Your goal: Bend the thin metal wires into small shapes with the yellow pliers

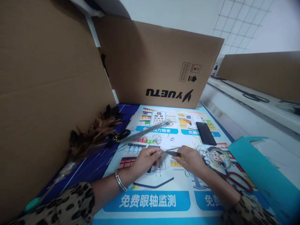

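Spotted sleeve [70,203], near left of the pliers [172,153]; at their tip, my left hand [150,157] pinches what looks like fine wire [162,151]. Rightward, my right hand [191,159] wraps their handles. I judge this wire-working; next calls for holding steady.

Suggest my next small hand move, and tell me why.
I'd probably steady the left hand and gently squeeze the pliers: the right hand grips them, tips right beside the left's pinched fingertips, though anything pinched there is too small to identify.
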Available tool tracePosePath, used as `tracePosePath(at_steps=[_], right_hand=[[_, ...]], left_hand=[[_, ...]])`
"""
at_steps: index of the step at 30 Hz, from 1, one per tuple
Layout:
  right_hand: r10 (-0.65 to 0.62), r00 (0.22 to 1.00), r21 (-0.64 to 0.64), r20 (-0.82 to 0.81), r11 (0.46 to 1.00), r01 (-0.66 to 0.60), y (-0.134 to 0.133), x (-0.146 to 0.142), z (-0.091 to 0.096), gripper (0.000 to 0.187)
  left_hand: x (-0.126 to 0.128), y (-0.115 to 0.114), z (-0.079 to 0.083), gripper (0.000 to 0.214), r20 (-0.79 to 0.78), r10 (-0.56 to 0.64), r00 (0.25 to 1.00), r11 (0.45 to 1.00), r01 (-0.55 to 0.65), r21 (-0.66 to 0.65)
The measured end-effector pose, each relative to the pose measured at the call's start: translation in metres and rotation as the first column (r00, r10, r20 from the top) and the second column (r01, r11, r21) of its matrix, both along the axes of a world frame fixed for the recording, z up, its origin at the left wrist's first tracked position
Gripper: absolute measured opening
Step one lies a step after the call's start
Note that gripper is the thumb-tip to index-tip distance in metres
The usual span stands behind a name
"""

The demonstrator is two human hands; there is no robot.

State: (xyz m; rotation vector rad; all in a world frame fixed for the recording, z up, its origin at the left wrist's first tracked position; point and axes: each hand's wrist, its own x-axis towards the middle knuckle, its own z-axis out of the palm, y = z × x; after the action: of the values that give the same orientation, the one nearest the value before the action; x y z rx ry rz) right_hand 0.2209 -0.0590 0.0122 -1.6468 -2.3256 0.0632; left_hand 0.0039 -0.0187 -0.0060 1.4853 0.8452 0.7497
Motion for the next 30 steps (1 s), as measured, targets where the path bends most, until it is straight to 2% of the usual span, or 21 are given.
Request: tracePosePath(at_steps=[10,17,23,30], right_hand=[[-0.001,0.995,0.063,-0.103,0.998,0.008,-0.002,-0.001,-0.010,0.028],[-0.039,0.990,0.061,-0.135,0.997,0.047,0.001,0.002,-0.012,0.024],[-0.042,0.986,0.043,-0.163,0.998,0.050,0.000,0.001,-0.012,0.019],[-0.018,0.985,0.062,-0.173,0.998,0.029,0.001,0.002,-0.017,0.021]], left_hand=[[-0.001,-0.002,0.002,0.028,0.011,-0.020,1.000,1.000,0.020,0.004],[0.000,-0.001,0.003,0.022,0.068,-0.045,0.997,0.998,0.048,-0.037],[0.000,-0.002,0.008,0.018,0.051,-0.043,0.998,0.997,0.046,-0.060],[-0.001,-0.003,0.005,0.015,0.037,-0.044,0.998,0.999,0.044,0.002]])
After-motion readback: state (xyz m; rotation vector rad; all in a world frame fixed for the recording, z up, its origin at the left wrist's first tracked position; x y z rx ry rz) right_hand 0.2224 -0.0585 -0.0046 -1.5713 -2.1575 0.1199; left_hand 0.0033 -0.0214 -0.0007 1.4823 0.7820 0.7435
